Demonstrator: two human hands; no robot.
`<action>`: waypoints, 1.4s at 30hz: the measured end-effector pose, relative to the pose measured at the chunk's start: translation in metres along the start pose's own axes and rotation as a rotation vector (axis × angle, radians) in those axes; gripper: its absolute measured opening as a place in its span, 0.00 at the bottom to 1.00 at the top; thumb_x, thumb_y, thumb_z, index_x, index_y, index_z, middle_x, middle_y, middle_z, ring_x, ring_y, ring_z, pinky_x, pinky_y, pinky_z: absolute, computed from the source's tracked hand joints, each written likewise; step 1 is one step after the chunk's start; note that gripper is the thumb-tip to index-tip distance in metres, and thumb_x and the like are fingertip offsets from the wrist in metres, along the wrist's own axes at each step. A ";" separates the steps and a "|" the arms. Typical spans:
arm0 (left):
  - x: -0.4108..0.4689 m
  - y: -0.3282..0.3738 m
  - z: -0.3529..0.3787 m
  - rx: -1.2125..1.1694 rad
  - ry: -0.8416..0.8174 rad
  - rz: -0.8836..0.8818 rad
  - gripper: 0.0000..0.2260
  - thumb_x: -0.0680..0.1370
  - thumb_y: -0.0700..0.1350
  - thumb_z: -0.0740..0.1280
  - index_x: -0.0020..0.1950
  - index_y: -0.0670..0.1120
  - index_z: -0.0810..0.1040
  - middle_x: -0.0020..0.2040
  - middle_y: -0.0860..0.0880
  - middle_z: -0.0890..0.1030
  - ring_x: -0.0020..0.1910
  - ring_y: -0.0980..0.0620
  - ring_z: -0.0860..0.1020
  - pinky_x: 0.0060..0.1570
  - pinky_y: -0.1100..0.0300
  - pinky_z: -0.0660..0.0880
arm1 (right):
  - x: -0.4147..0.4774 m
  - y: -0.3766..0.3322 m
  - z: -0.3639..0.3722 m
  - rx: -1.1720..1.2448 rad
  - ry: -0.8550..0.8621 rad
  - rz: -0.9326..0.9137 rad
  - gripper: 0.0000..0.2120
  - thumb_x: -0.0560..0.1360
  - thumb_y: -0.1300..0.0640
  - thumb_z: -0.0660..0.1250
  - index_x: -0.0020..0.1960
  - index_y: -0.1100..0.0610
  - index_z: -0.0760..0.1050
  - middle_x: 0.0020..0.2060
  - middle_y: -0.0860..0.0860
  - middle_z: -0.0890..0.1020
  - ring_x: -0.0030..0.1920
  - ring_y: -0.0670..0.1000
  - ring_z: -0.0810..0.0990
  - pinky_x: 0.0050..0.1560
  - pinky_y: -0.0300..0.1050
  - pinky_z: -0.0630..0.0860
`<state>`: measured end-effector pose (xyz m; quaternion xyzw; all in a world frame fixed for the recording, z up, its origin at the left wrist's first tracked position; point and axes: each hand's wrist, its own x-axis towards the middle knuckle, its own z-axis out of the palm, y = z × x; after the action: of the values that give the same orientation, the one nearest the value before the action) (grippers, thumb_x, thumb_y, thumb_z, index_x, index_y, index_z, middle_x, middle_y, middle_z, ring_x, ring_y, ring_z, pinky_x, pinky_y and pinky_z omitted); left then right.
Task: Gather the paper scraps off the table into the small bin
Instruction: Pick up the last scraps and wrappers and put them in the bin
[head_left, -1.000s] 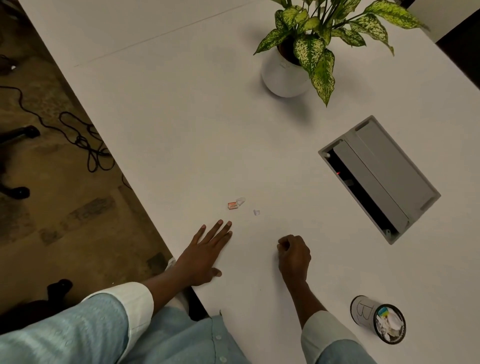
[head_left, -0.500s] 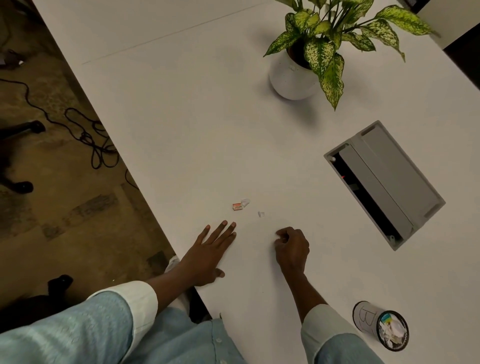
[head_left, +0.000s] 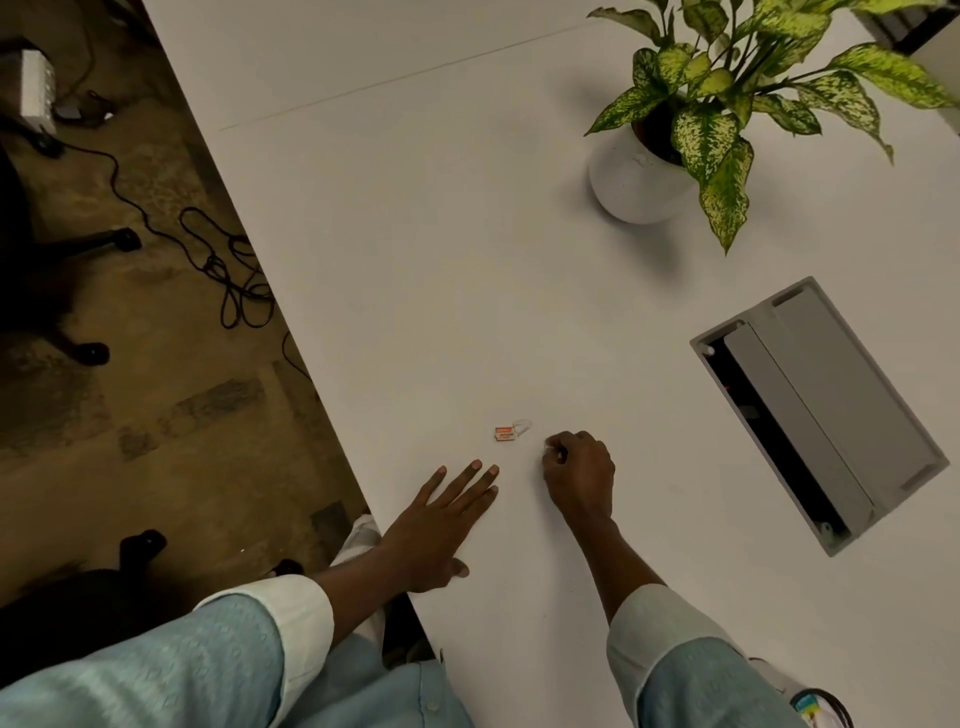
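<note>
A small orange paper scrap (head_left: 504, 433) lies on the white table (head_left: 415, 260), with a white scrap (head_left: 523, 426) touching its right side. My right hand (head_left: 579, 475) is just right of them, fingers curled and its fingertips pinched on a tiny white scrap (head_left: 548, 444) at the table surface. My left hand (head_left: 441, 519) rests flat on the table near its front edge, fingers spread, holding nothing. The small bin (head_left: 841, 701) shows only partly at the bottom right corner, with paper bits inside.
A potted plant in a white pot (head_left: 636, 182) stands at the back right. A grey cable box (head_left: 831, 405) with an open slot is set into the table on the right. Left of the table edge are floor cables (head_left: 228, 280) and chair bases.
My right hand has moved forward and left from the bare table to the tiny white scrap and closed its fingertips on it. The left hand has stayed flat. The view has shifted left.
</note>
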<state>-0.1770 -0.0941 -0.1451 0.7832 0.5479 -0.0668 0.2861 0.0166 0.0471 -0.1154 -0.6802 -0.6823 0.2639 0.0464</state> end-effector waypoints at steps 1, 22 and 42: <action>0.000 0.000 0.000 0.004 0.002 0.000 0.52 0.75 0.62 0.73 0.85 0.49 0.41 0.83 0.51 0.30 0.81 0.49 0.28 0.81 0.41 0.38 | 0.000 -0.001 0.000 -0.027 -0.016 -0.021 0.11 0.77 0.56 0.69 0.57 0.55 0.83 0.50 0.52 0.83 0.53 0.56 0.79 0.52 0.50 0.77; 0.000 -0.004 0.004 0.024 0.009 0.009 0.53 0.74 0.62 0.74 0.85 0.48 0.42 0.84 0.49 0.32 0.82 0.47 0.30 0.81 0.39 0.41 | 0.034 -0.034 0.006 -0.063 -0.104 -0.193 0.12 0.79 0.62 0.64 0.59 0.61 0.83 0.53 0.55 0.81 0.55 0.57 0.78 0.54 0.51 0.76; 0.002 0.000 -0.007 -0.113 0.051 0.015 0.38 0.80 0.52 0.69 0.84 0.51 0.51 0.85 0.54 0.37 0.83 0.52 0.34 0.80 0.50 0.38 | 0.000 -0.023 0.014 0.045 -0.070 -0.118 0.07 0.76 0.60 0.70 0.53 0.56 0.83 0.48 0.51 0.83 0.47 0.52 0.82 0.51 0.47 0.79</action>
<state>-0.1780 -0.0887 -0.1403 0.7713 0.5520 -0.0133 0.3164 -0.0106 0.0448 -0.1178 -0.6280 -0.7163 0.2995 0.0532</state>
